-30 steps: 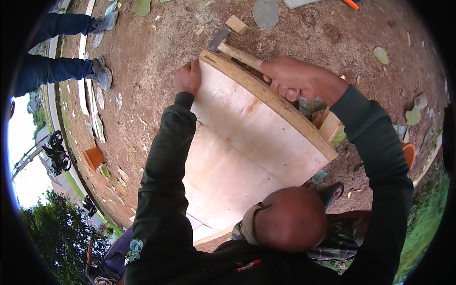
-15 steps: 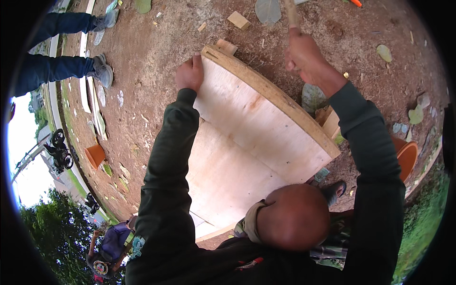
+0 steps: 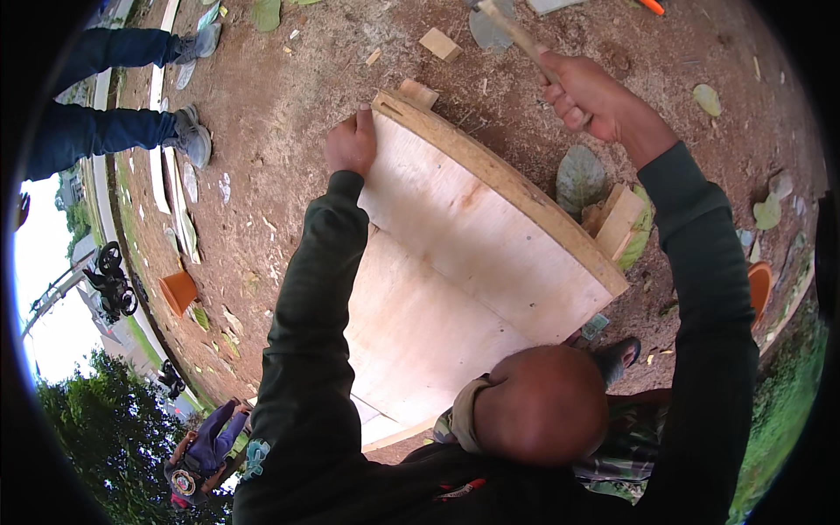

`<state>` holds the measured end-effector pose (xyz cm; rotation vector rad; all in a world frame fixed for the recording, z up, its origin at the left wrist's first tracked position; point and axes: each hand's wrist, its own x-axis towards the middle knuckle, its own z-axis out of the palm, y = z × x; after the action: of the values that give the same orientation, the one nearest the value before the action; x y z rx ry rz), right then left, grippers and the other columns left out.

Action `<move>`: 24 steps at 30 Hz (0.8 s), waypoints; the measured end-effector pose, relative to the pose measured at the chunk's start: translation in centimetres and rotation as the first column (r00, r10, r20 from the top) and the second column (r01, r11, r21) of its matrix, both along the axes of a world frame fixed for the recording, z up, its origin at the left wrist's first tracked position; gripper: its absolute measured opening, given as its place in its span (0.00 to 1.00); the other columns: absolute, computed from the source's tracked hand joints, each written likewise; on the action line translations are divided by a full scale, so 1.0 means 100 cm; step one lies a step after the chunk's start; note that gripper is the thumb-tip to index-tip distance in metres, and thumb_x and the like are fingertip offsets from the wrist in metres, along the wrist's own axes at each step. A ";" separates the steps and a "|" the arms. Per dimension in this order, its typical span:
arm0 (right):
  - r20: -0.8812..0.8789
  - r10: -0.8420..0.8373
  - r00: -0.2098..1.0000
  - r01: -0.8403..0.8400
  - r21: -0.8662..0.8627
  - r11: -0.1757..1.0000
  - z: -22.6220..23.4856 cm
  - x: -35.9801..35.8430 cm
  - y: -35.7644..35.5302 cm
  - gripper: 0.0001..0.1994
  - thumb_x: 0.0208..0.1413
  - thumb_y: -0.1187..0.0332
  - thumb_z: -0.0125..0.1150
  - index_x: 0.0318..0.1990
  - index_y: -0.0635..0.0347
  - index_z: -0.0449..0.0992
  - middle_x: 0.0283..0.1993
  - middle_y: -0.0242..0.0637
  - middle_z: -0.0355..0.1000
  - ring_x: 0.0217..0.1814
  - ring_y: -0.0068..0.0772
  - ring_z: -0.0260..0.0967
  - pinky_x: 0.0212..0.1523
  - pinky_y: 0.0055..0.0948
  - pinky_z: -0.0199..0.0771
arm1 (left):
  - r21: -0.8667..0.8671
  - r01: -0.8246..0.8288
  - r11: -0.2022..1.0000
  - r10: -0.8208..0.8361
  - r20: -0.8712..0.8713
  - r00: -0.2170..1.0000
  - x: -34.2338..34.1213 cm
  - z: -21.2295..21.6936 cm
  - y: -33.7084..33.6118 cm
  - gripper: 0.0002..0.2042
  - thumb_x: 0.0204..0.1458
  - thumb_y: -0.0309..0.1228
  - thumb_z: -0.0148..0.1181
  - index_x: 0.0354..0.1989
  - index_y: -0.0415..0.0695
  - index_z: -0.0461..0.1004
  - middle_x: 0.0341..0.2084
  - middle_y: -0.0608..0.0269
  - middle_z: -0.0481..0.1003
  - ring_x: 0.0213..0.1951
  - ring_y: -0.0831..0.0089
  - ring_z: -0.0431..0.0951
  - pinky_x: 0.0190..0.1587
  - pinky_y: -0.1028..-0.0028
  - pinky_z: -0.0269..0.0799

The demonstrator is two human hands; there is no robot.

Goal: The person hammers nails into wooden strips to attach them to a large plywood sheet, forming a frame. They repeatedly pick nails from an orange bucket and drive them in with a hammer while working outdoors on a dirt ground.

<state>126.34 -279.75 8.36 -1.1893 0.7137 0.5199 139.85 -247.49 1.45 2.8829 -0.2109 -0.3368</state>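
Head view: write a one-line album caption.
Left hand at the corner of a wooden panel, right hand holding a hammer clear of it.

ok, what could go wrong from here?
1. Left hand holds the panel near a corner; a stray blow from the hammer in the right hand might catch its thumb.
2. A wood block juts out beside that corner. If it props the panel, it could slip under a blow.
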 end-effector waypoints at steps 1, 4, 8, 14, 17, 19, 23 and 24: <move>0.106 -0.236 0.966 0.238 -0.008 0.971 -0.021 -0.013 0.000 0.22 0.71 0.48 0.41 0.33 0.57 0.64 0.21 0.21 0.54 0.16 0.18 0.50 0.15 0.23 0.53 | -0.008 0.016 1.000 -0.016 -0.036 0.999 -0.005 -0.004 -0.004 0.33 0.63 0.60 0.37 0.42 0.42 0.82 0.36 0.37 0.79 0.44 0.37 0.78 0.50 0.49 0.71; 0.148 -0.334 0.931 0.337 0.003 0.941 -0.028 -0.007 0.002 0.21 0.70 0.49 0.42 0.33 0.58 0.63 0.21 0.23 0.54 0.17 0.18 0.50 0.15 0.23 0.53 | 0.006 -0.009 1.000 0.009 -0.026 1.000 0.002 0.000 0.003 0.33 0.63 0.60 0.37 0.42 0.42 0.82 0.36 0.37 0.79 0.44 0.38 0.78 0.50 0.49 0.71; -0.032 -0.129 0.991 0.126 -0.069 0.990 0.010 0.001 -0.006 0.19 0.71 0.54 0.39 0.32 0.59 0.62 0.21 0.26 0.54 0.18 0.19 0.49 0.17 0.23 0.52 | 0.001 -0.031 1.000 0.031 -0.008 0.999 0.000 -0.002 0.006 0.33 0.63 0.59 0.37 0.42 0.42 0.82 0.37 0.37 0.79 0.45 0.38 0.78 0.51 0.49 0.71; -0.018 -0.007 1.000 0.007 -0.037 0.999 -0.005 -0.001 0.006 0.20 0.71 0.51 0.39 0.32 0.57 0.62 0.22 0.25 0.54 0.18 0.18 0.48 0.17 0.23 0.52 | 0.006 -0.040 0.999 0.040 -0.051 0.998 0.003 0.005 0.004 0.33 0.63 0.59 0.37 0.44 0.42 0.82 0.38 0.37 0.79 0.46 0.37 0.77 0.52 0.49 0.71; -0.055 0.163 0.985 -0.165 -0.038 0.986 0.004 -0.002 0.014 0.21 0.71 0.49 0.42 0.31 0.55 0.62 0.22 0.23 0.54 0.18 0.17 0.48 0.16 0.24 0.52 | -0.004 -0.040 0.999 0.040 -0.035 0.999 0.004 0.007 0.000 0.33 0.63 0.59 0.38 0.44 0.42 0.82 0.39 0.37 0.79 0.47 0.36 0.77 0.53 0.49 0.71; -0.076 0.083 0.994 -0.078 0.067 0.995 -0.014 -0.007 0.020 0.22 0.71 0.47 0.41 0.32 0.56 0.63 0.22 0.24 0.54 0.17 0.18 0.48 0.16 0.26 0.53 | -0.008 -0.009 1.000 0.009 -0.042 0.999 -0.001 0.002 -0.008 0.32 0.63 0.58 0.38 0.44 0.42 0.82 0.39 0.37 0.79 0.47 0.36 0.77 0.53 0.49 0.70; -0.165 0.500 0.850 -0.520 -0.116 0.846 0.041 -0.022 0.060 0.25 0.71 0.46 0.40 0.29 0.59 0.63 0.20 0.29 0.58 0.16 0.23 0.53 0.17 0.31 0.59 | -0.010 -0.039 0.999 0.039 -0.055 0.998 0.000 0.001 0.008 0.32 0.63 0.59 0.39 0.46 0.42 0.81 0.41 0.36 0.78 0.48 0.37 0.77 0.54 0.51 0.70; -0.132 0.486 0.864 -0.503 -0.166 0.848 0.026 -0.025 0.041 0.26 0.71 0.47 0.39 0.27 0.60 0.64 0.19 0.30 0.58 0.15 0.27 0.55 0.18 0.34 0.60 | -0.033 -0.039 0.999 0.037 -0.057 0.998 -0.002 -0.002 0.014 0.32 0.62 0.59 0.39 0.47 0.42 0.81 0.41 0.36 0.78 0.48 0.37 0.77 0.55 0.51 0.70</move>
<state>123.83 -275.60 11.00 -1.5568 0.5309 0.9550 139.69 -246.13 1.23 2.8353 -0.1505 -0.4030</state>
